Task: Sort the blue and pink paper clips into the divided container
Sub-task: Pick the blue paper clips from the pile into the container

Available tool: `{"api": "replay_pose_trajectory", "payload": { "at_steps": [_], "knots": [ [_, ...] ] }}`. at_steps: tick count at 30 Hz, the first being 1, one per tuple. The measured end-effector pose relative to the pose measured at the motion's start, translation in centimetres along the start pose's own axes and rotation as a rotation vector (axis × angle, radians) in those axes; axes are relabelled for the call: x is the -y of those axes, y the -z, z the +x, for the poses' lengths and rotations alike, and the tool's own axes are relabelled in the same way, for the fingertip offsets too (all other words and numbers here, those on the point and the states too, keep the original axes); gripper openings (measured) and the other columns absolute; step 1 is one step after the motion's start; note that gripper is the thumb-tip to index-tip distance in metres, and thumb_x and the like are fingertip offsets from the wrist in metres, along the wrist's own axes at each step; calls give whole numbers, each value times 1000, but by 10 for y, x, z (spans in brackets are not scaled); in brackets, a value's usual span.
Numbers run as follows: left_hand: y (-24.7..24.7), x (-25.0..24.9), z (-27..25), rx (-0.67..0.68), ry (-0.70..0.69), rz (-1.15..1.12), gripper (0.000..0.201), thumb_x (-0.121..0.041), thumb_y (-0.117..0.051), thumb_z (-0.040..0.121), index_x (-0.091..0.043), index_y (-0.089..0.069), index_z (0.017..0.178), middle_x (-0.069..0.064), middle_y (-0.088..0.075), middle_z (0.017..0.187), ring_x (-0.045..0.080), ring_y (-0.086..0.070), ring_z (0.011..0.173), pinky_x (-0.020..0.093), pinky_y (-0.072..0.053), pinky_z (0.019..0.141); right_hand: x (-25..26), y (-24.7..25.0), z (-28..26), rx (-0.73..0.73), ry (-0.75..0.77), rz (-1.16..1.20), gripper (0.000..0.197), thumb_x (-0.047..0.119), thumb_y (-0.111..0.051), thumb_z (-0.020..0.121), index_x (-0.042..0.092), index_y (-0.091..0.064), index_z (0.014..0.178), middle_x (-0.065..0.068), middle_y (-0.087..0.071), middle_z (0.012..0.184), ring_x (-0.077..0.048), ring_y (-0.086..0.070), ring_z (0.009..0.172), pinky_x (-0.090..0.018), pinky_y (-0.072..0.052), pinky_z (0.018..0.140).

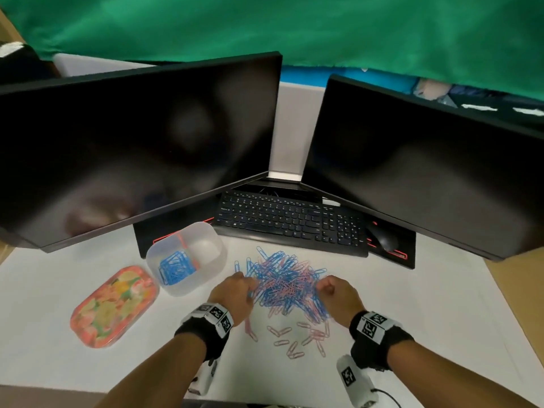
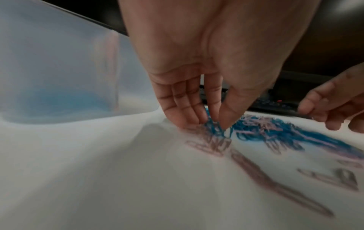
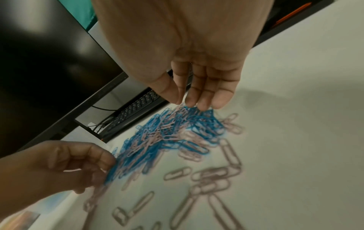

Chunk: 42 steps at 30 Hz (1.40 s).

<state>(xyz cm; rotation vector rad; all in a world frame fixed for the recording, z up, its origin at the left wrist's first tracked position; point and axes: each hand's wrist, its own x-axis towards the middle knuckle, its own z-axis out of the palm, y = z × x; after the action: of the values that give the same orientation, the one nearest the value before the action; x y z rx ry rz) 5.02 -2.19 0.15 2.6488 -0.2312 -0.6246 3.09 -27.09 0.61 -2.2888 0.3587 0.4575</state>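
As the sort stands mid-run, entries follow.
Clip heap: mixed blue and pink paper clips (image 1: 287, 285), tangled, mid-desk, near the keyboard-side edge.
Loose pink clips (image 1: 294, 338): scattered flat toward the desk's near edge.
Divided container (image 1: 216, 262): left of the heap; its nearer compartment holds blue clips (image 1: 176, 266), the farther one looks empty.
Left hand (image 1: 234, 291): fingers curled, thumb and fingertips (image 2: 226, 119) pinching blue clips at the heap's left edge.
Right hand (image 1: 337, 293): fingers bunched, tips touching the heap's right edge; whether it has a clip, cannot tell.
Method, judged: lift few at a time, shake off linked pinks, drop blues only in the blue side.
Lid (image 1: 113, 306): floral, left of container.
White desk (image 1: 412, 304): carries everything.
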Motion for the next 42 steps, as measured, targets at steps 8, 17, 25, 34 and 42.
{"api": "replay_pose_trajectory", "payload": {
  "at_steps": [8,17,25,34,42],
  "knots": [
    [3,13,-1,-49,160,-84,16,-18,-51,83,-31,-59,87,-5,-67,91,18,-61,83,26,-51,78,-17,2,0,28,31,-63,17,11,-47,93,21,-60,90,3,-62,95,-14,-56,86,-4,-33,63],
    [10,2,33,-104,240,72,28,-16,-51,92,-12,-48,120,10,-58,114,28,-60,101,37,-53,87,-17,15,18,-87,15,-120,30,3,-41,90,23,-63,88,0,-67,105,-15,-60,87,-15,-45,71],
    [12,3,36,-47,197,196,29,-6,-53,87,-11,-59,115,8,-61,112,25,-61,102,33,-53,87,-25,22,28,-68,78,-331,25,8,-46,90,18,-64,105,-3,-63,112,-18,-60,95,-25,-48,82],
    [13,9,18,-123,272,-300,37,-9,-54,84,-24,-61,117,3,-69,96,22,-62,89,28,-49,84,6,19,66,39,281,-424,29,5,-52,90,16,-61,115,-1,-59,116,-16,-57,102,-24,-45,88],
    [22,18,5,-93,490,-1021,26,5,-35,87,-6,-54,72,11,-46,61,20,-46,53,23,-43,51,5,17,74,161,254,-537,33,-4,-52,82,18,-59,106,-3,-60,101,-21,-58,89,-28,-50,80]
  ]
}}
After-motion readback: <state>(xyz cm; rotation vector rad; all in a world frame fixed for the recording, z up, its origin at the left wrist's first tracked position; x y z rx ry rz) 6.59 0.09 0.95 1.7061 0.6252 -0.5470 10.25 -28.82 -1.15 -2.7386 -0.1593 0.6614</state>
